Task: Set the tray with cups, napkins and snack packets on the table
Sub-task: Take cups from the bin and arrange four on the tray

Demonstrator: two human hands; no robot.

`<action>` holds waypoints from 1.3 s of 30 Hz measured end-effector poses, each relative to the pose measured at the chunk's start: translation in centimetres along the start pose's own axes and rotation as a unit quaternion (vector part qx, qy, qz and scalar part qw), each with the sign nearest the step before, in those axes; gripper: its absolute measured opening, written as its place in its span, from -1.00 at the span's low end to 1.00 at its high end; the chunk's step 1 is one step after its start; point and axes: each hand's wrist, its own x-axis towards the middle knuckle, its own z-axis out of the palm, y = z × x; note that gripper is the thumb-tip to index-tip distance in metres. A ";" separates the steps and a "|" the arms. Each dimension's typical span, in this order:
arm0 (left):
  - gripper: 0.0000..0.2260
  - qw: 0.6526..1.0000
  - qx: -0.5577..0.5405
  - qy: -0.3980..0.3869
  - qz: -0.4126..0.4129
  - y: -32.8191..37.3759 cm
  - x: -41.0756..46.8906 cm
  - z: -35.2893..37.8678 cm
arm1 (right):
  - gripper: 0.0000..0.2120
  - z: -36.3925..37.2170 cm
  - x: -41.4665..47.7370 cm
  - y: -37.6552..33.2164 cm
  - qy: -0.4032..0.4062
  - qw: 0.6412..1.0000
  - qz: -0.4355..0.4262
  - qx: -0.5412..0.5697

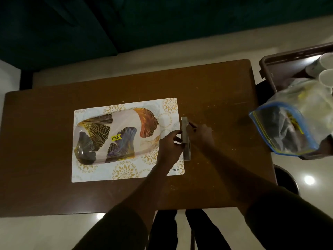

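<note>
A leaf-patterned oval tray [124, 123] with a yellow price sticker lies on a white floral placemat [126, 168] on the brown table [45, 141]. Just right of the mat stands a narrow metal holder [185, 123], long side running away from me. My left hand [168, 147] grips its left side and my right hand [200, 135] grips its right side. White paper cups [326, 78] sit in a brown crate [288, 58] at the right. A clear zip bag [288, 127] with dark contents leans on the crate.
The table's right edge lies close to the crate and bag. A dark round stool [286, 177] stands below the crate. Green fabric [90, 24] hangs beyond the table's far edge. Bare tabletop shows left of the mat and right of the holder.
</note>
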 end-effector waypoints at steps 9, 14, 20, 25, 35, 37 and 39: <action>-0.64 0.999 0.002 0.039 0.025 -0.5 0.8 -1.6 | -0.65 -3.0 0.6 0.6 0.046 0.998 -0.028 -0.022; -0.72 0.989 0.060 0.093 0.097 0.7 2.7 -2.0 | -0.68 -5.1 0.9 0.0 0.091 0.994 -0.052 -0.037; -0.76 0.978 0.092 0.086 0.167 3.6 3.8 0.2 | -0.62 -9.4 1.2 1.0 0.148 0.982 -0.042 -0.113; -0.73 0.975 0.118 0.073 0.172 6.9 3.8 3.4 | -0.69 -13.8 0.7 2.8 0.248 0.957 -0.085 -0.121; -0.73 0.947 0.165 0.047 0.270 13.8 3.0 11.9 | -0.83 -23.7 -1.3 3.8 0.362 0.916 -0.141 0.097; -0.70 0.947 0.160 0.041 0.275 15.7 3.2 13.8 | -0.87 -25.9 -1.2 3.3 0.377 0.908 -0.138 0.121; -0.74 0.949 0.130 0.032 0.284 17.8 3.5 15.9 | -0.90 -28.4 -0.7 4.0 0.386 0.905 -0.132 0.117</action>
